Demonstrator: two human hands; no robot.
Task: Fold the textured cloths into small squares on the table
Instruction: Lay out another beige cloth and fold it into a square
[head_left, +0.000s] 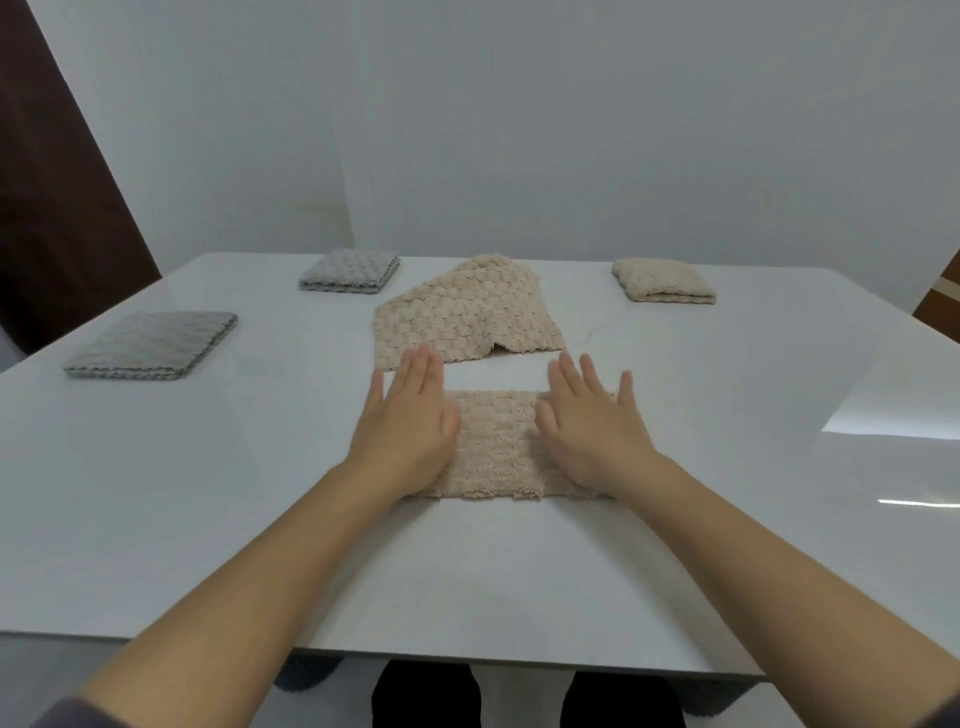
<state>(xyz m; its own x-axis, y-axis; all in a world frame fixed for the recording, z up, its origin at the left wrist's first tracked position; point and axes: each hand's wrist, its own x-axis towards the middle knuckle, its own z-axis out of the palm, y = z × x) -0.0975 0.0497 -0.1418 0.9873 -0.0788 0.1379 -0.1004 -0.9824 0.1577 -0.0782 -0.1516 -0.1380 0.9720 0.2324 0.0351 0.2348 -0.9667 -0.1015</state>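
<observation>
A beige textured cloth (496, 447), folded into a rectangle, lies on the white table (208, 519) in front of me. My left hand (405, 431) rests flat on its left end, fingers spread. My right hand (592, 431) lies flat on its right end, palm down. Neither hand grips anything. Just beyond, a second beige cloth (467, 317) lies loosely spread and rumpled. A folded beige square (662, 280) sits at the far right. Two folded grey squares rest on the left, one near (153, 345) and one farther back (350, 270).
A pale wall rises right behind the table's far edge. A dark brown door panel (47, 208) stands at the left. The table's near edge runs just above my dark-clad legs (519, 696).
</observation>
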